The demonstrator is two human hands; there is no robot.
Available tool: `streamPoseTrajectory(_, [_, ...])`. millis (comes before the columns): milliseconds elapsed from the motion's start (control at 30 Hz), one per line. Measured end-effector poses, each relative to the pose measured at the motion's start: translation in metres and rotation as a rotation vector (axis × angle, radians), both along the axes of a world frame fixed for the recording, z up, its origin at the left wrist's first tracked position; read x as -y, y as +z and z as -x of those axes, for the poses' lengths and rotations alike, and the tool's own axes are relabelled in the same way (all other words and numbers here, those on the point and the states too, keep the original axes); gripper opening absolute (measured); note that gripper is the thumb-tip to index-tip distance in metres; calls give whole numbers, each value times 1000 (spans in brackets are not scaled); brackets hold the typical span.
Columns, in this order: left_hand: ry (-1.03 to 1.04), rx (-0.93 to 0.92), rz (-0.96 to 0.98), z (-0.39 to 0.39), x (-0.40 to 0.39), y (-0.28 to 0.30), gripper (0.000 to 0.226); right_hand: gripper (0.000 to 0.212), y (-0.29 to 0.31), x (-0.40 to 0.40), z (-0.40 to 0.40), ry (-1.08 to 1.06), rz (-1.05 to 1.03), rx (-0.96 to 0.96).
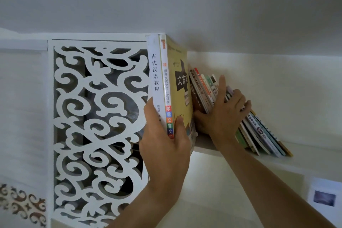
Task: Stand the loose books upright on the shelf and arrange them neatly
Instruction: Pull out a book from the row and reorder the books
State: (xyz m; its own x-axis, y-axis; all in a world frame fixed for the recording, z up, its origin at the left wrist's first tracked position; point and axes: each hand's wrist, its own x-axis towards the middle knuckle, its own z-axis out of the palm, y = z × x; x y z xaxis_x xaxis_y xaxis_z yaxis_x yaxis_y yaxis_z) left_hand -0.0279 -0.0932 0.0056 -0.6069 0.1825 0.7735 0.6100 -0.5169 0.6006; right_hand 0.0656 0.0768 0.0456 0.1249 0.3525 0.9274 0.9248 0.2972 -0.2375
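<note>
— So, starting from the left, what's there?

— A white carved panel (96, 126) with scrolling cut-outs closes that end of the shelf (207, 149). Right against it stand two tall books, upright: a white-spined book (154, 72) and a yellow book (177, 79) beside it.

— Who's holding them?

— The left hand (164, 146). Its grip is clamped on the pair near their lower end, thumb on the white spine's side, fingers curled round onto the yellow cover.

— And further right?

— A row of thinner leaning books (259, 129), tilted with their tops toward the yellow book, bottoms resting on the shelf board. The right hand (224, 109) lies on them with fingers straight and spread apart, pressing against the spines; the thumb reaches toward the yellow book's base.

— Anything else?

— A small photo (324, 198) on the wall, low at the right.
</note>
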Motion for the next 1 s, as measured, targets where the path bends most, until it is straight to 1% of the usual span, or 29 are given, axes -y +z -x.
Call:
streamPoseTrajectory(200, [18, 19, 38, -1, -10, -9, 52, 128, 8, -6, -19, -46, -14, -61])
streamPoseTrajectory(400, [44, -13, 41, -20, -31, 4, 55, 128, 11, -9, -31, -53, -41, -115])
streamPoseTrajectory(500, [-23, -48, 38, -36, -53, 10, 59, 118, 6, -10, -27, -56, -79, -130])
streamPoseTrajectory(600, [-89, -116, 36, -48, -73, 12, 58, 97, 6, -9, -24, -77, -110, -166])
streamPoseTrajectory(767, [-232, -268, -38, -28, -84, -4, 58, 88, 5, -13, -25, -113, -125, -167])
streamPoseTrajectory(800, [-244, -291, -45, -22, -84, -6, 59, 89, 4, -15, -25, -114, -123, -162])
streamPoseTrajectory(867, [-260, -299, -80, -12, -85, -7, 60, 96, 4, -16, -24, -113, -117, -157])
streamPoseTrajectory(933, [-289, -261, -129, -8, -87, -8, 57, 102, 3, -15, -23, -116, -117, -148])
streamPoseTrajectory(1000, [-277, -185, -123, -5, -94, -8, 54, 108, 3, -13, -24, -109, -108, -133])
